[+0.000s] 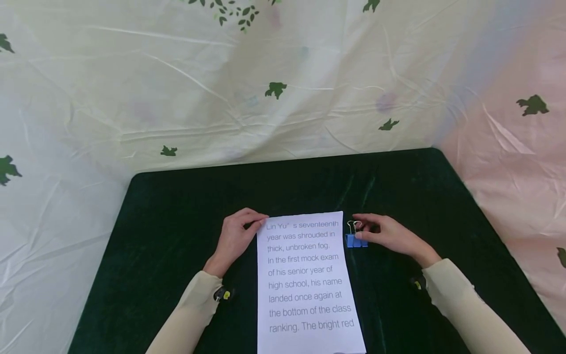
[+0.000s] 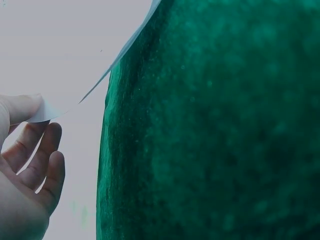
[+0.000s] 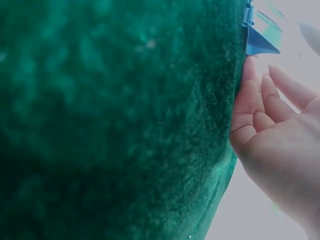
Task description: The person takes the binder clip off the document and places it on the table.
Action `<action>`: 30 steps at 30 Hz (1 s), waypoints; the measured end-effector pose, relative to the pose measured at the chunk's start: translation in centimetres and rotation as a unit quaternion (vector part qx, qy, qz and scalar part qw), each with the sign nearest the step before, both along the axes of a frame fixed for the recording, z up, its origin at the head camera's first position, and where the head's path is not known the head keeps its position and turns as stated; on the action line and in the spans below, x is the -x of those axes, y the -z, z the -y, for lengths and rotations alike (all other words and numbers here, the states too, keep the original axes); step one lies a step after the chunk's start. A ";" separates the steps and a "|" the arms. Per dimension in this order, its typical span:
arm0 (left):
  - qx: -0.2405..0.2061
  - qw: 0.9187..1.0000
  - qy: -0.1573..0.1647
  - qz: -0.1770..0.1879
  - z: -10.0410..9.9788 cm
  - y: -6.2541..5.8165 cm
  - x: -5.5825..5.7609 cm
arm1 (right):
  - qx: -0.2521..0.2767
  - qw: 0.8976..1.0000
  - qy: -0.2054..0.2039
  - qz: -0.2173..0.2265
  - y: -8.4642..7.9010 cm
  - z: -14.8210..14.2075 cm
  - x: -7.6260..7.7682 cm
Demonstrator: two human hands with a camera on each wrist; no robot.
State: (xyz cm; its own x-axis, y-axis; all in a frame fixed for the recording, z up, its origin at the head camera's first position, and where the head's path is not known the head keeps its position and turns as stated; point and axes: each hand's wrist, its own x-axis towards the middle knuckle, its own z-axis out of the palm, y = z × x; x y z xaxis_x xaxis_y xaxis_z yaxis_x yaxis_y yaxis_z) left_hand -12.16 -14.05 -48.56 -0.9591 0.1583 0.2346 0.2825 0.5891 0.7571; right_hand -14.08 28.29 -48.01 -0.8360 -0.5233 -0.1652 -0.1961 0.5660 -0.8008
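A white printed paper lies lengthwise on the dark green cloth, its lines of text facing me. At its top left corner, my left hand pinches the paper between thumb and fingers; in the left wrist view the thumb presses on the bent corner. A blue binder clip with wire handles stands just right of the paper's top right edge. My right hand is at this clip, thumb overlapping its right side and forefinger beyond the handles. In the right wrist view the clip shows just past the fingertips.
The table is covered in dark green velvet cloth. A pale hanging sheet with green leaf prints surrounds its far side and both flanks. The paper's lower end runs out of the head view.
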 end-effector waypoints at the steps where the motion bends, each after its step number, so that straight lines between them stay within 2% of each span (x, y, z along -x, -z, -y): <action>1: 0.000 1.000 0.000 0.000 0.0 0.0 0.0 | -0.001 1.000 0.001 -0.004 0.0 0.0 -0.1; 6: -0.002 1.000 0.000 0.002 0.0 -0.1 -0.1 | -0.021 0.999 0.021 -0.039 -0.2 -0.3 -1.1; 14: 0.001 1.000 0.003 0.000 -0.2 -0.2 0.1 | -0.057 0.991 0.057 -0.103 -1.0 -0.2 -2.6; 22: -0.001 1.000 -0.008 0.006 -0.7 -0.2 0.4 | -0.055 0.986 0.087 -0.128 -1.3 -0.3 -3.3; 30: 0.032 0.999 -0.009 0.027 -0.6 0.0 0.8 | -0.053 0.985 0.096 -0.134 -1.3 -0.3 -3.7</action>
State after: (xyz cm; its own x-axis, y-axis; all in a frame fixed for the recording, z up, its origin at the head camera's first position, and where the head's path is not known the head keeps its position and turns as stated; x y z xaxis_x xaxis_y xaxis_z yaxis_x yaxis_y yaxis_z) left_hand -12.99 -13.48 -48.56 -0.9731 0.1536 0.1718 0.2305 0.6423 0.7310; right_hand -10.42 28.57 -46.69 -0.9386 -0.3437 0.0288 -0.2736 0.6910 -0.6691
